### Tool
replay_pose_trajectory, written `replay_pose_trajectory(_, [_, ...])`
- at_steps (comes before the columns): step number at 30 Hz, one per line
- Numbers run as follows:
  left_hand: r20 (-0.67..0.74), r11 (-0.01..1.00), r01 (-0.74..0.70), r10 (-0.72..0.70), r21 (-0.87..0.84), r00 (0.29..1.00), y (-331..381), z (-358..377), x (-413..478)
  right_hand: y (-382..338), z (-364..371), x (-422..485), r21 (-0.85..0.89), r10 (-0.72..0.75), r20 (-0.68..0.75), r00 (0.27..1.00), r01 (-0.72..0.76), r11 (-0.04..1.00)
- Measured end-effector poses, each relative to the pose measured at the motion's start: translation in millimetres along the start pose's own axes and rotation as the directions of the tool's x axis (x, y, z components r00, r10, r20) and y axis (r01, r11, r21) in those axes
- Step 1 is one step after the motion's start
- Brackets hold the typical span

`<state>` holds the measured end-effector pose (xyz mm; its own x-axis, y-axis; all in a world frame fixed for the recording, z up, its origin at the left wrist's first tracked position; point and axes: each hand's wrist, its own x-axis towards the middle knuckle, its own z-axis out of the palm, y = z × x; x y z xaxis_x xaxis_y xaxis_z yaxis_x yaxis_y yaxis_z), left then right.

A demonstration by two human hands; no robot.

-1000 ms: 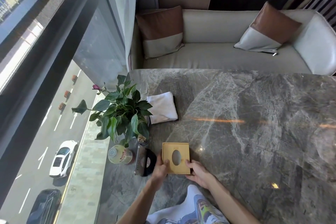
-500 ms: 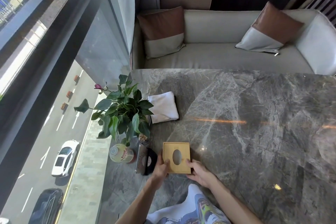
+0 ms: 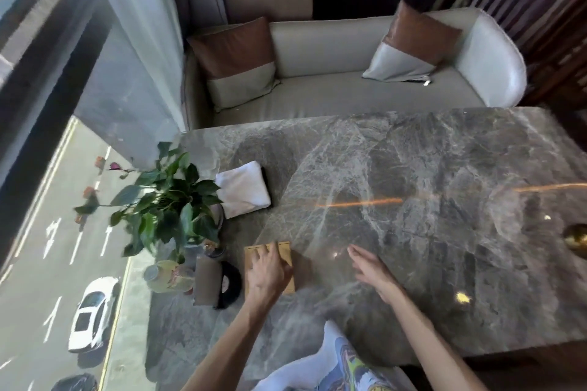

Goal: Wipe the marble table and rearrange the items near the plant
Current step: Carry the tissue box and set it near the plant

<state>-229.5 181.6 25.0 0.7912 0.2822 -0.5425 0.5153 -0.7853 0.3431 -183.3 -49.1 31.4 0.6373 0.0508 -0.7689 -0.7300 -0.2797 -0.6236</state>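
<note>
A grey veined marble table [image 3: 428, 200] fills the middle of the view. A leafy green plant [image 3: 165, 200] stands at its left edge by the window. A folded white cloth [image 3: 243, 189] lies just right of the plant. Nearer to me sits a square wooden tissue box [image 3: 286, 252], and my left hand [image 3: 266, 270] lies flat on top of it, hiding its oval opening. My right hand [image 3: 370, 270] hovers open over bare marble to the right of the box, fingers spread, holding nothing.
Left of the box are a grey and black card stand [image 3: 216, 282], a capped bottle of pale yellow drink [image 3: 165, 276] and a small glass jar [image 3: 212, 249]. A beige sofa [image 3: 333, 89] with two cushions lines the far edge. A brass object [image 3: 576, 238] sits at the right.
My right hand has let go of the wooden box and moved right, open above the marble. My left hand has shifted from the box's side onto its top. The view has swung right.
</note>
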Motion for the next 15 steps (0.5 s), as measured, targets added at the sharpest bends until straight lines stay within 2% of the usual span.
replay_pose_trajectory(3, [-0.042, 0.997, 0.042, -0.044, -0.060, 0.998, 1, 12, 8, 12, -40, -5, 0.005, 0.009, -0.052, 0.999, -0.009, 1.000])
replay_pose_trajectory(7, [-0.120, 0.995, 0.049, -0.060, -0.088, 0.991, 12, 33, -8, 28, -54, -3, -0.091, 0.113, 0.052, 0.992, -0.108, 0.990])
replay_pose_trajectory(11, [-0.249, 0.990, -0.015, -0.020, -0.138, 0.968, 25, 44, -34, 26, -54, -9, -0.118, 0.073, 0.123, 0.990, -0.059, 0.991])
replay_pose_trajectory(15, [-0.282, 0.984, -0.039, -0.011, -0.172, 0.959, 28, 40, -53, 29, -56, -18, -0.135, 0.047, 0.161, 0.986, -0.025, 0.991])
